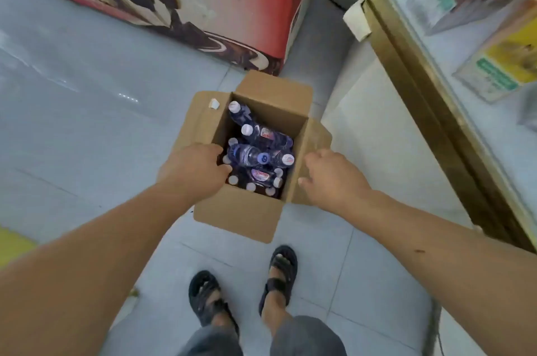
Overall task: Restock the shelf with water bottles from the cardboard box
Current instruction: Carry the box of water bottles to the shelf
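An open cardboard box point(238, 216) stands on the tiled floor in front of my feet. Several clear water bottles point(261, 138) with white caps fill it, some upright and some lying across the top. My left hand point(194, 169) is at the box's left rim, its fingers curled over the edge beside the bottles. My right hand point(331, 178) rests over the folded-out right flap point(316, 135) with loosely curled fingers and holds nothing. No shelf for the bottles is plainly in view.
A red freezer chest point(220, 1) stands just behind the box. A glass display cabinet with a gold frame point(412, 71) runs along the right. My sandalled feet point(244, 291) are right before the box. Bare grey floor tiles lie to the left.
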### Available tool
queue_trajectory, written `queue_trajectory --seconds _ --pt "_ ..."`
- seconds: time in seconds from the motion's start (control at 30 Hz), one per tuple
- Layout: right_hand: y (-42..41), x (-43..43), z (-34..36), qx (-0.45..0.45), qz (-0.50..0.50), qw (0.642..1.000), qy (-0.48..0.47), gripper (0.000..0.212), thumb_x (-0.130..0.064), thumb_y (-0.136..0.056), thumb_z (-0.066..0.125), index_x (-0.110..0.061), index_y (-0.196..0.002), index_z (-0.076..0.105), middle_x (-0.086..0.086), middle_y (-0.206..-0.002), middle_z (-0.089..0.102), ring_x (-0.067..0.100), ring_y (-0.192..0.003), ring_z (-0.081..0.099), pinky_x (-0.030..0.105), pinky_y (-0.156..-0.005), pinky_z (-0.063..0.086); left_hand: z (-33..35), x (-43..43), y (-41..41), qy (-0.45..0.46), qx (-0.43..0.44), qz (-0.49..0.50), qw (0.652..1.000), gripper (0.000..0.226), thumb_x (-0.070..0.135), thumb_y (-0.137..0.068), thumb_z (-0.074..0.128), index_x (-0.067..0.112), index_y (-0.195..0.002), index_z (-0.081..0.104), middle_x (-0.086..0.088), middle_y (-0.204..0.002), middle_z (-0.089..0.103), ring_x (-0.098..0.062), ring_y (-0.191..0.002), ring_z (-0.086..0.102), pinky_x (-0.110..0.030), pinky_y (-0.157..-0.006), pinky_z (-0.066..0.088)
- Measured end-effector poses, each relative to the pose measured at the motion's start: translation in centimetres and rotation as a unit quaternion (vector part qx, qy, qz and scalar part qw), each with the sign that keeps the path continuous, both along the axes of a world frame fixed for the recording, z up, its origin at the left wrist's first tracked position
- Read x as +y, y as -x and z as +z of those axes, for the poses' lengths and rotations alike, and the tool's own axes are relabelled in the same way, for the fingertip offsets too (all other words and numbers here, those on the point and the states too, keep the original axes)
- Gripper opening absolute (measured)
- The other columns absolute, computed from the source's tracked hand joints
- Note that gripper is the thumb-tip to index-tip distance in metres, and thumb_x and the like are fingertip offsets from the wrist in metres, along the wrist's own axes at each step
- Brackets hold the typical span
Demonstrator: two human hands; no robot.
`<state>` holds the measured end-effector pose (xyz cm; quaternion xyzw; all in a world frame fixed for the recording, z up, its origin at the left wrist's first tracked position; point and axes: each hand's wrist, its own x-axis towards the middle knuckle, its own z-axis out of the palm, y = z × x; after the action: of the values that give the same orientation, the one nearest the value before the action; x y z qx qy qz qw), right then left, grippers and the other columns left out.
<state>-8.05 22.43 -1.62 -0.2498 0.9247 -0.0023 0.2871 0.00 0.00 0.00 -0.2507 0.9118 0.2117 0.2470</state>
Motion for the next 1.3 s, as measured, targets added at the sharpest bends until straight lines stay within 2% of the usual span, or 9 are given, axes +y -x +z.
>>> queue_trajectory --seconds 0.4,0.57,0.67,0.73,0.8,0.87,0.93,1.1,1.3 --pt "4.3 -4.8 -13.3 0.033 -0.123 0.991 -0.031 0.037 -0.028 -0.094 0.057 -0.009 -0.122 0.041 0.019 -0.111 0.058 0.039 -0.09 0.062 0.035 -0.061 0.035 -15.4 -7.7 7.5 0.058 -0.012 -0.088 0.994 0.038 0.033 -0.09 0.057 0.02 -0.123 0.043 -0.009 -0.121 0.051 -0.04 -0.103 0.059 -0.043 -0.08 0.047" --pt "5.6 -5.2 -17.1 0.065 -0.216 0.974 -0.011 0.083 -0.012 -0.087 0.065 -0.012 -0.15 0.012 0.015 -0.099 0.056 0.029 -0.072 0.05 0.035 -0.063 0.037 -19.9 -8.7 9.8 0.072 -0.018 -0.092 0.993 0.043 0.029 -0.088 0.06 0.017 -0.119 0.033 -0.014 -0.098 0.052 -0.04 -0.087 0.056 -0.041 -0.068 0.04" --pt "5.7 -5.0 -18.4 0.069 -0.285 0.956 0.022 0.1 -0.013 -0.087 0.063 -0.018 -0.156 -0.01 0.005 -0.077 0.053 0.02 -0.06 0.049 0.034 -0.06 0.039 -21.8 -8.5 10.7 0.061 -0.04 -0.055 0.996 0.023 0.021 -0.085 0.057 0.014 -0.101 0.043 -0.011 -0.086 0.051 -0.035 -0.081 0.053 -0.037 -0.066 0.039" --pt "5.6 -5.0 -19.3 0.078 -0.321 0.943 0.029 0.096 -0.014 -0.089 0.062 -0.015 -0.157 -0.007 0.0 -0.07 0.049 0.015 -0.056 0.047 0.032 -0.058 0.038 -22.5 -8.2 11.3 0.055 -0.048 -0.035 0.997 0.011 0.017 -0.083 0.056 0.013 -0.091 0.05 -0.01 -0.083 0.054 -0.031 -0.076 0.052 -0.035 -0.065 0.041" --pt "5.7 -5.2 -19.7 0.076 -0.334 0.939 0.028 0.081 -0.014 -0.089 0.061 -0.008 -0.154 0.013 0.0 -0.076 0.051 0.023 -0.064 0.056 0.032 -0.06 0.039 -22.7 -8.0 11.7 0.051 -0.053 -0.029 0.997 0.005 0.016 -0.084 0.056 0.012 -0.086 0.054 -0.008 -0.077 0.055 -0.028 -0.072 0.052 -0.034 -0.063 0.042" --pt "6.1 -5.7 -19.7 0.062 -0.341 0.938 0.023 0.059 -0.014 -0.088 0.062 -0.001 -0.138 0.034 0.001 -0.074 0.048 0.032 -0.074 0.059 0.034 -0.063 0.04 -22.6 -7.9 12.0 0.054 -0.057 -0.028 0.997 0.005 0.016 -0.086 0.056 0.011 -0.084 0.054 -0.006 -0.071 0.052 -0.027 -0.07 0.052 -0.033 -0.062 0.041" --pt "6.3 -6.1 -19.6 0.039 -0.353 0.935 0.008 0.049 -0.016 -0.089 0.063 -0.002 -0.127 0.035 -0.002 -0.066 0.039 0.031 -0.071 0.055 0.036 -0.062 0.041 -22.6 -7.8 12.0 0.058 -0.06 -0.032 0.996 0.005 0.016 -0.085 0.056 0.012 -0.082 0.054 -0.005 -0.068 0.05 -0.026 -0.069 0.052 -0.033 -0.061 0.041" --pt "6.7 -5.9 -20.2 0.045 -0.329 0.943 -0.001 0.05 -0.011 -0.09 0.059 0.0 -0.131 0.033 -0.001 -0.064 0.037 0.025 -0.064 0.048 0.034 -0.058 0.039 -22.8 -8.1 11.7 0.063 -0.054 -0.062 0.995 0.016 0.016 -0.085 0.058 0.014 -0.072 0.048 -0.004 -0.07 0.05 -0.027 -0.072 0.051 -0.032 -0.061 0.04" --pt "6.8 -5.2 -20.2 0.098 -0.301 0.947 0.049 0.019 -0.006 -0.089 0.051 -0.002 -0.106 0.044 0.004 -0.068 0.044 0.032 -0.07 0.053 0.035 -0.058 0.038 -22.3 -8.9 10.7 0.071 -0.044 -0.063 0.995 0.024 0.011 -0.084 0.056 0.017 -0.064 0.045 -0.002 -0.065 0.048 -0.028 -0.071 0.052 -0.03 -0.061 0.04"
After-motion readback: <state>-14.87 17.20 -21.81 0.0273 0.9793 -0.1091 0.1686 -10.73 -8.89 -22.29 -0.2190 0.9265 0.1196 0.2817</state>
